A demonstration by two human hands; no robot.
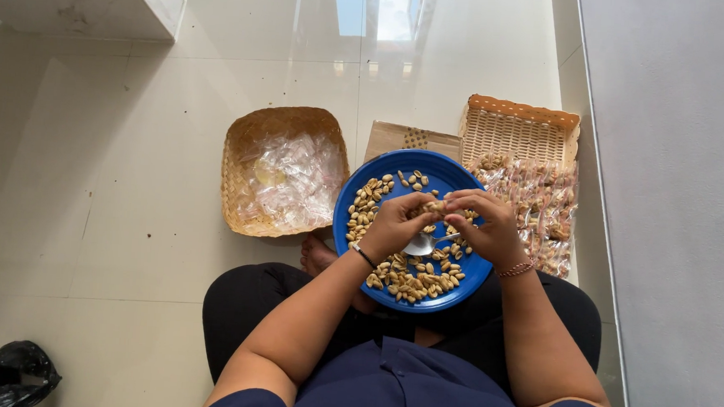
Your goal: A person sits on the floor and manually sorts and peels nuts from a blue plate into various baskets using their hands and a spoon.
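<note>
From the head camera, a blue plate (362, 197) of pale nuts (412, 278) rests on the lap of a person sitting on the floor (85, 212), close enough for both hands to work over it. The left hand (396, 224) and right hand (485, 224) meet above the plate, fingers pinched together on something small, probably a nut; what exactly is hidden by the fingers. A spoon (420, 246) lies under the hands, partly covered. A basket (244, 150) of clear wrappers sits to the left, a second basket (517, 129) and filled packets (538, 206) to the right, all within reach. A dark bag (0, 374) is cut off at the corner.
</note>
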